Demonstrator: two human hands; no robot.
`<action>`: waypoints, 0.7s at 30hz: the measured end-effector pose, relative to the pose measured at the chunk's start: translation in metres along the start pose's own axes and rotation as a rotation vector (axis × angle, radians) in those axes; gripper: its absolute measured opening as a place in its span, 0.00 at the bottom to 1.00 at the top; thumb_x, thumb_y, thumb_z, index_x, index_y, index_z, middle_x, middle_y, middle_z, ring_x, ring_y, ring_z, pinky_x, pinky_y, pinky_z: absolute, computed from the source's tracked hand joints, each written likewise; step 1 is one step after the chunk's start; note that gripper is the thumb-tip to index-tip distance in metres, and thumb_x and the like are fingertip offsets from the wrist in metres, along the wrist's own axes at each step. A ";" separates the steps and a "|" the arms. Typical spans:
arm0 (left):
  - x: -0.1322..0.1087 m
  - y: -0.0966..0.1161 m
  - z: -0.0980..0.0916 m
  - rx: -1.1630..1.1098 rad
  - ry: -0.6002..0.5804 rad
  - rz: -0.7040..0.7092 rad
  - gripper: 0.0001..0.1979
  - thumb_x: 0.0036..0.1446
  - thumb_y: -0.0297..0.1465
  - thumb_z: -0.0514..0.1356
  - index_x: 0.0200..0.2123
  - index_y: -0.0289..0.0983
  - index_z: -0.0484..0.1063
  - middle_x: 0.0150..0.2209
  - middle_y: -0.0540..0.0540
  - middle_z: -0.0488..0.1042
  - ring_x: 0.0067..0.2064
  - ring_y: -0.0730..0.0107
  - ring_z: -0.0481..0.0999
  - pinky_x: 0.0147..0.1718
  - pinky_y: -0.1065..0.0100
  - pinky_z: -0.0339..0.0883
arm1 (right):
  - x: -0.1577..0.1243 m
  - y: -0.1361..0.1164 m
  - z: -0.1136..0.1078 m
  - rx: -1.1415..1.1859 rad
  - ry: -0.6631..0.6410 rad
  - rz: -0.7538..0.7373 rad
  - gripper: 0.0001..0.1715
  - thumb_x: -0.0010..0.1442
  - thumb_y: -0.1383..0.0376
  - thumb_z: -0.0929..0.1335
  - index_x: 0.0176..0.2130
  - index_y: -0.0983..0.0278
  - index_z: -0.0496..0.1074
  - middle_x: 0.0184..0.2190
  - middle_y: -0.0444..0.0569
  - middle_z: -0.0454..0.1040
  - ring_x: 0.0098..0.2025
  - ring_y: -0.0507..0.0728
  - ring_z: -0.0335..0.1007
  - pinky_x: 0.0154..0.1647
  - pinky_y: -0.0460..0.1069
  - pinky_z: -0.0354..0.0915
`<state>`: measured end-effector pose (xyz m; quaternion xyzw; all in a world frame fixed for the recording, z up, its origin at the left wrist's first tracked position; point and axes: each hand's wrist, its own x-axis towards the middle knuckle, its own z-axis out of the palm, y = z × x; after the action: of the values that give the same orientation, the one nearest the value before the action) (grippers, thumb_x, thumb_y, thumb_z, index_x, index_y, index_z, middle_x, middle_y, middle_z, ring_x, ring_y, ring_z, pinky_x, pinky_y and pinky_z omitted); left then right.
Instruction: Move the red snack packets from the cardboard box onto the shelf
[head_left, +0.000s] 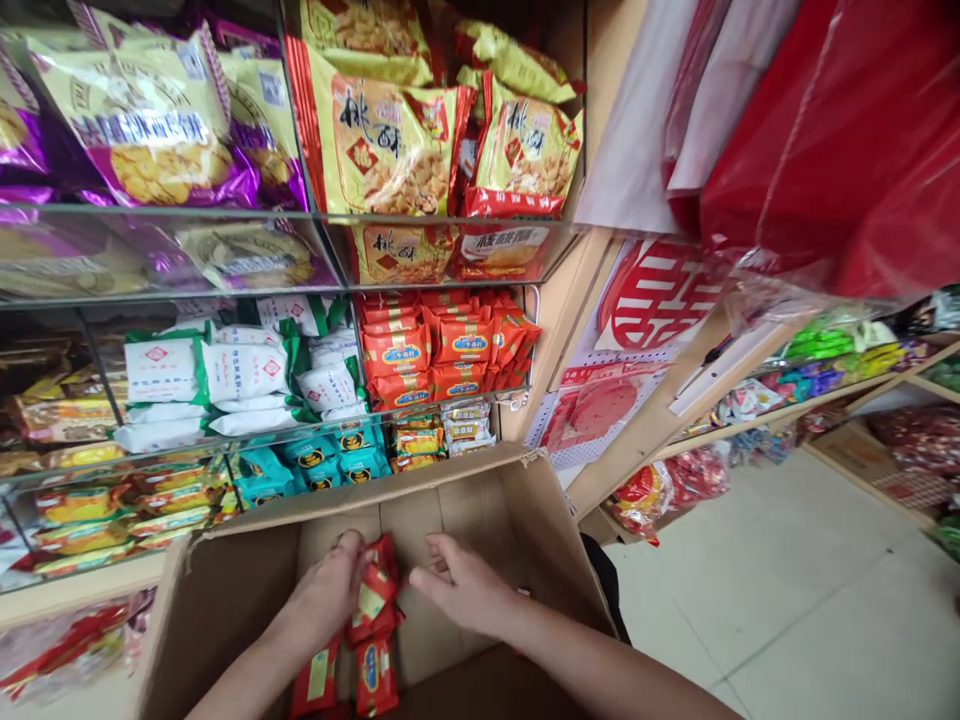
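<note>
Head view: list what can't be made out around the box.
In the head view:
Left hand: whether it grips the red packets, hidden by its own fingers.
Box: near rim, cut off by the bottom edge.
Small thing by the right forearm: too little shows past the arm.

Over the cardboard box (487, 500), the left hand (334, 582) and right hand (461, 588) are bare, as are both smooth, tapering forearms (600, 650).
</note>
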<state>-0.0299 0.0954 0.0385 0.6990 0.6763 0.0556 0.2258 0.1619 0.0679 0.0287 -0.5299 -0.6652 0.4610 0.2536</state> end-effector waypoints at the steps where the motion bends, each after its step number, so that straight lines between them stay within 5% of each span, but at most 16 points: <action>1: -0.005 0.011 -0.002 -0.083 0.027 0.004 0.09 0.55 0.33 0.46 0.23 0.42 0.58 0.24 0.50 0.70 0.29 0.70 0.72 0.31 0.71 0.63 | 0.001 -0.002 0.004 0.153 -0.003 0.111 0.25 0.54 0.51 0.60 0.45 0.64 0.62 0.42 0.56 0.71 0.40 0.58 0.70 0.33 0.51 0.68; 3: -0.015 0.030 -0.003 -0.245 0.089 -0.011 0.10 0.56 0.36 0.44 0.24 0.42 0.55 0.22 0.51 0.67 0.27 0.69 0.70 0.29 0.69 0.63 | 0.002 -0.008 0.010 0.423 0.001 0.236 0.24 0.56 0.47 0.57 0.39 0.63 0.62 0.32 0.50 0.72 0.28 0.53 0.71 0.22 0.47 0.66; 7: -0.025 0.060 -0.002 -0.544 0.260 -0.046 0.12 0.55 0.42 0.45 0.25 0.42 0.55 0.22 0.54 0.62 0.26 0.70 0.67 0.27 0.68 0.63 | 0.005 -0.021 0.009 0.601 0.186 0.225 0.24 0.55 0.45 0.56 0.28 0.62 0.60 0.18 0.39 0.61 0.15 0.48 0.59 0.13 0.44 0.60; 13: -0.025 0.078 -0.007 -0.863 0.420 -0.003 0.12 0.56 0.42 0.46 0.28 0.41 0.58 0.23 0.55 0.63 0.24 0.74 0.65 0.23 0.73 0.63 | 0.003 -0.033 -0.003 0.335 0.432 0.041 0.20 0.58 0.49 0.55 0.27 0.61 0.59 0.20 0.41 0.61 0.22 0.50 0.61 0.18 0.43 0.58; 21: -0.033 0.081 -0.016 -0.764 0.586 0.022 0.12 0.55 0.37 0.49 0.21 0.41 0.58 0.18 0.57 0.57 0.21 0.76 0.58 0.22 0.74 0.55 | -0.006 -0.042 -0.013 -0.067 0.636 -0.170 0.17 0.62 0.60 0.54 0.23 0.61 0.54 0.18 0.42 0.60 0.21 0.51 0.58 0.23 0.45 0.54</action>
<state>0.0353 0.0682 0.0923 0.5281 0.6353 0.4971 0.2655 0.1547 0.0666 0.0730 -0.5979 -0.6092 0.2278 0.4685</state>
